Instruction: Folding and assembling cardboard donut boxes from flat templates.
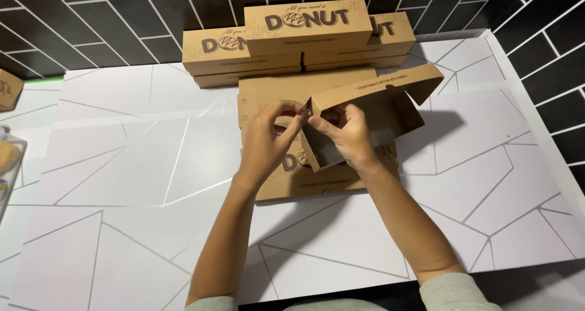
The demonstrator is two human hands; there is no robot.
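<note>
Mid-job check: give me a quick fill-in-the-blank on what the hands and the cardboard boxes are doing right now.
1. Both hands work at one end of a brown cardboard box whose lid is ____.
2. The left hand pinches the box's end ____.
3. The half-folded box is held above a pile of ____ box blanks.
4. The finished boxes are stacked against the ____ tiled wall.

Missing words: open; flap; flat; black

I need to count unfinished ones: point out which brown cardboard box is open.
The box held up in both hands, left hand and right hand, is open, its inside showing. The stacked boxes by the wall are closed.
</note>
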